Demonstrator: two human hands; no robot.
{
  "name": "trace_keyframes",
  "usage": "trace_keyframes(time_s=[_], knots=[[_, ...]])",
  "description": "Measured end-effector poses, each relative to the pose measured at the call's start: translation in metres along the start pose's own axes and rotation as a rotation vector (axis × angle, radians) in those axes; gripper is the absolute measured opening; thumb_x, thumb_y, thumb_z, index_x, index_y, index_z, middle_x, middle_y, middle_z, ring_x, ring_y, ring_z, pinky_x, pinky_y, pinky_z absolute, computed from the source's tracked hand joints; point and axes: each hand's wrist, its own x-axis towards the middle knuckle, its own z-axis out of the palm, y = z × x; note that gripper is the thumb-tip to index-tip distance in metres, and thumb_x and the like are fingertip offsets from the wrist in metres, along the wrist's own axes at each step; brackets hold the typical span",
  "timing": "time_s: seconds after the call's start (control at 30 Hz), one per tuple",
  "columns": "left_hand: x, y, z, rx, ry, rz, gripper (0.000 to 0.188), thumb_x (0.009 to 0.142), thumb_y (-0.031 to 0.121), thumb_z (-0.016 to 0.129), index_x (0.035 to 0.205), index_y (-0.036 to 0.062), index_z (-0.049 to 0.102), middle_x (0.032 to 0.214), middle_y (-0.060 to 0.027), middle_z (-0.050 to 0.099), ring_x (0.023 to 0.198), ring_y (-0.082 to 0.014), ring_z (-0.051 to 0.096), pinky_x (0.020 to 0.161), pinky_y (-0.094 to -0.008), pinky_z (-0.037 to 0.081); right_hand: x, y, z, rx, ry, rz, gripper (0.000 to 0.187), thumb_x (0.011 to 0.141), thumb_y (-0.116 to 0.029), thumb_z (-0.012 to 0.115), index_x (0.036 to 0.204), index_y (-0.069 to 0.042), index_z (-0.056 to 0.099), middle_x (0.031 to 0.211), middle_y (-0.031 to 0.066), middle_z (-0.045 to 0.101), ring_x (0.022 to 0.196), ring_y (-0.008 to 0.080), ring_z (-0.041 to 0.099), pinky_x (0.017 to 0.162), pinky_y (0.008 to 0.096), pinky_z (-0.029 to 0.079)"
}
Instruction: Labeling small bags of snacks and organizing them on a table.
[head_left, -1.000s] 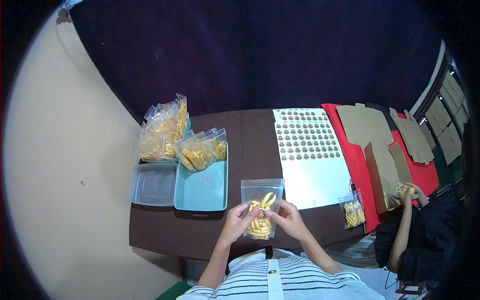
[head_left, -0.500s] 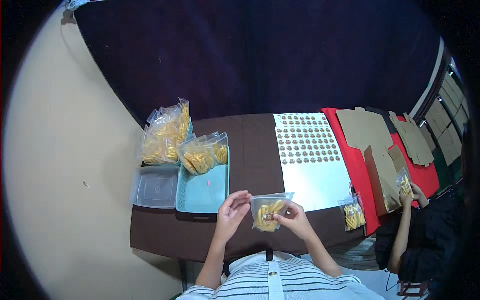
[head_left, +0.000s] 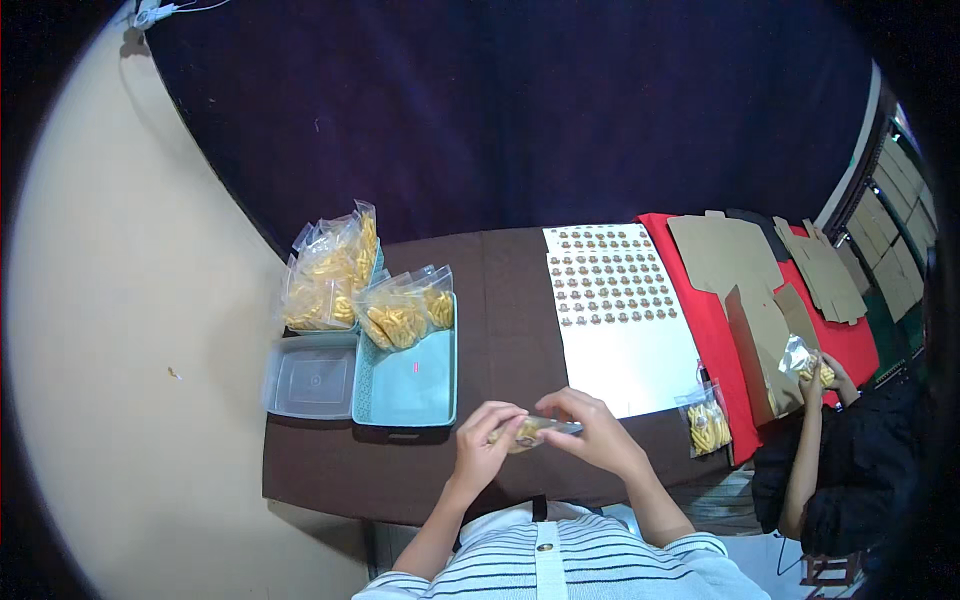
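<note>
My left hand (head_left: 485,438) and my right hand (head_left: 590,430) together pinch a small clear bag of yellow pieces (head_left: 530,431) just above the near edge of the dark brown table (head_left: 510,290). The bag lies nearly flat between my fingertips, so it shows edge-on. A teal tray (head_left: 408,385) stands to the left of my hands, with filled clear bags of yellow pieces (head_left: 405,310) at its far end.
A clear plastic lid (head_left: 310,380) lies left of the tray, with more filled bags (head_left: 325,270) behind it. A white sticker sheet (head_left: 615,310) lies right of centre. Another filled bag (head_left: 708,425), a red mat (head_left: 715,345) with cardboard blanks, and another person's hand (head_left: 815,375) are on the right.
The bag was held upright and facing me; my hands have tipped it flat and drawn it closer to the table's near edge.
</note>
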Motion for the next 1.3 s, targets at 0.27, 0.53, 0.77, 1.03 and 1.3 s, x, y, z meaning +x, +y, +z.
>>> trace_keyframes(time_s=[0.27, 0.53, 0.77, 1.03, 1.3], knots=[[-0.001, 0.000, 0.008, -0.081, -0.026, 0.004, 0.007, 0.077, 0.002, 0.062, 0.082, -0.0021, 0.059, 0.078, -0.0080, 0.058, 0.073, -0.0148, 0.057, 0.065, -0.0258, 0.045, 0.004, -0.005, 0.005, -0.174, 0.016, -0.124, 0.009, 0.073, -0.007, 0.060, 0.077, -0.001, 0.054, 0.070, 0.0104, 0.052, 0.065, 0.0260, 0.056, 0.057, 0.0346, 0.045], [0.005, 0.005, 0.005, -0.042, 0.062, -0.082, 0.006, 0.077, 0.003, 0.061, 0.077, -0.0022, 0.058, 0.074, -0.0076, 0.057, 0.067, -0.0129, 0.056, 0.062, -0.0239, 0.045, 0.006, -0.005, 0.012, -0.260, 0.083, -0.116, 0.015, 0.076, -0.014, 0.061, 0.074, -0.002, 0.052, 0.067, 0.0097, 0.050, 0.061, 0.0259, 0.052, 0.054, 0.0339, 0.042], [0.016, 0.006, -0.011, 0.008, 0.190, -0.063, 0.005, 0.076, 0.002, 0.061, 0.077, -0.0007, 0.057, 0.073, -0.0088, 0.059, 0.067, -0.0194, 0.058, 0.062, -0.0274, 0.045, 0.003, -0.007, 0.002, -0.190, 0.036, -0.059, 0.018, 0.077, -0.018, 0.060, 0.073, -0.002, 0.053, 0.065, 0.0094, 0.050, 0.058, 0.0238, 0.051, 0.053, 0.0319, 0.040], [0.011, -0.005, -0.021, 0.044, 0.198, -0.040, 0.008, 0.079, 0.003, 0.059, 0.074, -0.0014, 0.055, 0.073, -0.0083, 0.057, 0.068, -0.0156, 0.055, 0.064, -0.0255, 0.043, 0.000, -0.003, 0.000, -0.114, -0.044, -0.020, 0.014, 0.075, -0.013, 0.061, 0.076, -0.001, 0.054, 0.068, 0.0089, 0.052, 0.061, 0.0213, 0.052, 0.056, 0.0299, 0.042], [0.004, 0.000, -0.005, 0.061, 0.005, 0.140, 0.007, 0.073, -0.001, 0.062, 0.076, -0.0004, 0.056, 0.072, -0.0099, 0.057, 0.067, -0.0211, 0.056, 0.061, -0.0277, 0.044, 0.017, -0.013, 0.011, -0.173, -0.041, -0.197, 0.014, 0.073, -0.012, 0.059, 0.081, -0.002, 0.054, 0.071, 0.0104, 0.053, 0.066, 0.0251, 0.055, 0.059, 0.0339, 0.044]])
